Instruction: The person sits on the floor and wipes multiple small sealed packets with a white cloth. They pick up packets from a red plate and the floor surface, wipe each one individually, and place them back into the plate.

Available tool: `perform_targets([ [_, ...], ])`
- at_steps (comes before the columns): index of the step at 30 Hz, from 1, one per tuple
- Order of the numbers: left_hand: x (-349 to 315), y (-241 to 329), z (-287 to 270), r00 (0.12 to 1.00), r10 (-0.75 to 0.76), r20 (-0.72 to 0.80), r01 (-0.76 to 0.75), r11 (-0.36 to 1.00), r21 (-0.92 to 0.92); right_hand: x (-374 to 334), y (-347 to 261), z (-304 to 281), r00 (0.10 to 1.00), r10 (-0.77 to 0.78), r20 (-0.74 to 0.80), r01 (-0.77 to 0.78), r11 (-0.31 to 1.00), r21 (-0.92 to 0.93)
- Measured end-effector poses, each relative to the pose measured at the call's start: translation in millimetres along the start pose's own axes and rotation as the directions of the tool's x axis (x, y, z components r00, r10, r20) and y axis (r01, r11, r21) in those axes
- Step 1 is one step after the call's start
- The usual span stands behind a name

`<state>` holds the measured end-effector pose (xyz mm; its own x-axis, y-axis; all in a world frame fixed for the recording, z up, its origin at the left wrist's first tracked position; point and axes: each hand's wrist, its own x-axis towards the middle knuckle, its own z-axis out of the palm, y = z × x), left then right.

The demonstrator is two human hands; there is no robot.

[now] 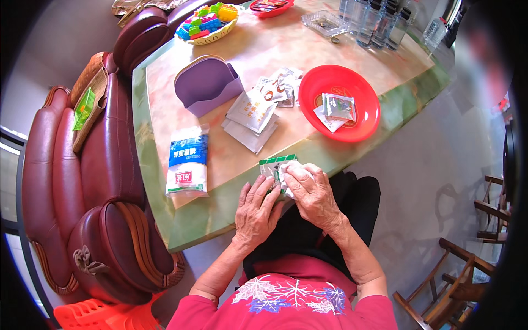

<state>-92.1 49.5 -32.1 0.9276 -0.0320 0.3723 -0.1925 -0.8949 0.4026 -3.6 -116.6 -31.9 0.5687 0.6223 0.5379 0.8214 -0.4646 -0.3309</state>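
Note:
A small clear packet with a green band (278, 160) lies at the table's near edge, partly hidden by my hands. My left hand (256, 212) rests on its left side, fingers stretched out and slightly apart, pressing it down. My right hand (313, 192) is closed around a crumpled white tissue (291, 173), which touches the packet's right side. Beyond them lie a stack of flat white sachets (253, 115) and a red plate (367, 113) holding a clear-fronted packet (338, 106) and a white sachet (326, 120). Left of my hands is a blue-and-white bag (187, 165).
A purple holder (206, 88) stands upright behind the sachets. Farther back are a basket of colourful toy blocks (209, 25), a clear plastic tray (324, 23) and several drinking glasses (379, 27). A maroon leather sofa (104, 165) stands left; wooden chairs (451, 280) are at right.

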Motion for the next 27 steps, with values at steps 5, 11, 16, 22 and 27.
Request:
perform_targets([
  [5,0.0,-1.3,-0.3,1.000,0.013,0.001,-0.013,1.000,0.007,16.4,4.9,3.9,1.000,0.004,0.026,-0.004,1.000,-0.001],
  [11,1.7,0.4,-1.7,1.000,0.013,0.008,-0.013,1.000,0.007,41.3,12.4,27.5,0.997,0.078,-0.017,-0.080,0.981,-0.176],
  [16,0.4,0.3,-0.4,1.000,0.006,-0.006,-0.006,1.000,0.002,20.4,-2.7,23.5,0.999,0.000,-0.051,-0.009,0.983,-0.183],
  [22,0.2,-0.8,0.4,1.000,0.016,-0.007,-0.016,1.000,0.001,7.8,-2.0,14.4,0.999,0.025,-0.032,-0.028,0.994,-0.107],
  [27,1.7,1.8,-1.5,1.000,-0.004,0.006,0.004,1.000,0.005,24.3,6.8,18.0,0.987,0.135,-0.087,-0.152,0.963,-0.223],
])
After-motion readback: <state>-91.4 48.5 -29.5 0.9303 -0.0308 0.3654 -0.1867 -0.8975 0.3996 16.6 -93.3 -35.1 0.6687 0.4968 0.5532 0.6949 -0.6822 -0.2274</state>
